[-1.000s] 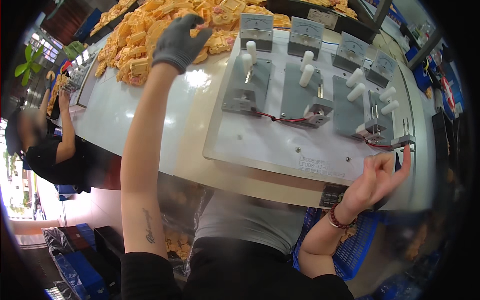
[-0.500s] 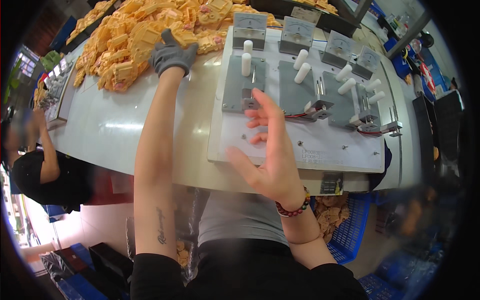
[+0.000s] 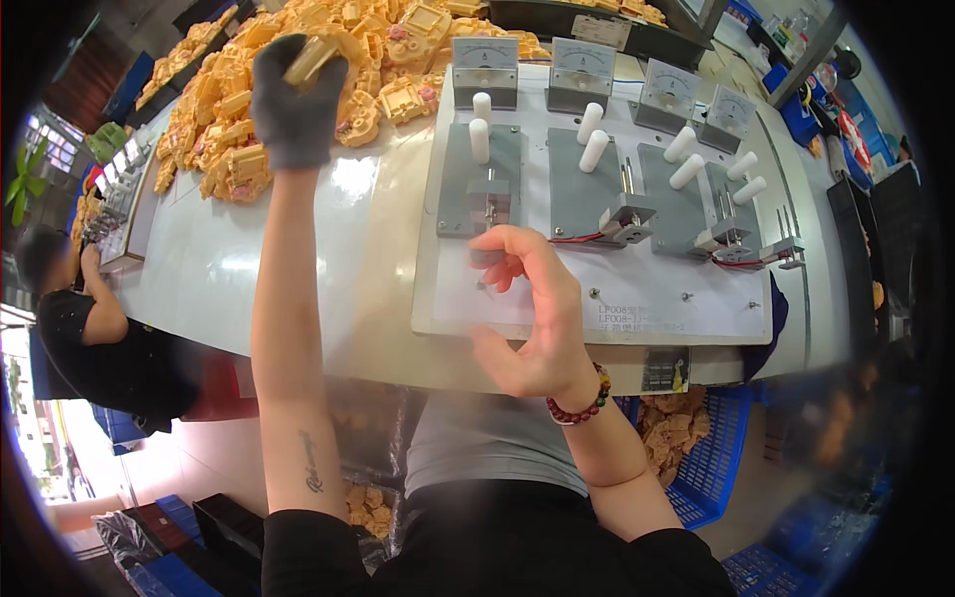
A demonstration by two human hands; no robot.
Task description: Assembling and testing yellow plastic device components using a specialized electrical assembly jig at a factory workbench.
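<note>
Gloved left hand [image 3: 295,104] now lifts a yellow part [image 3: 310,60] at upper left, long axis tilting up-right; bare right hand [image 3: 532,313], loosely open and empty, has slid left.

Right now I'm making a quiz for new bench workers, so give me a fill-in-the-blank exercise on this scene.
The left hand wears a ____ knit glove and holds a yellow plastic part.
The bare right hand wears a beaded ____ at its wrist.
The white test board carries ____ square analogue meters along its far edge.
The blue plastic crate stands ____ the white table.

Missing: grey; bracelet; four; under
</note>
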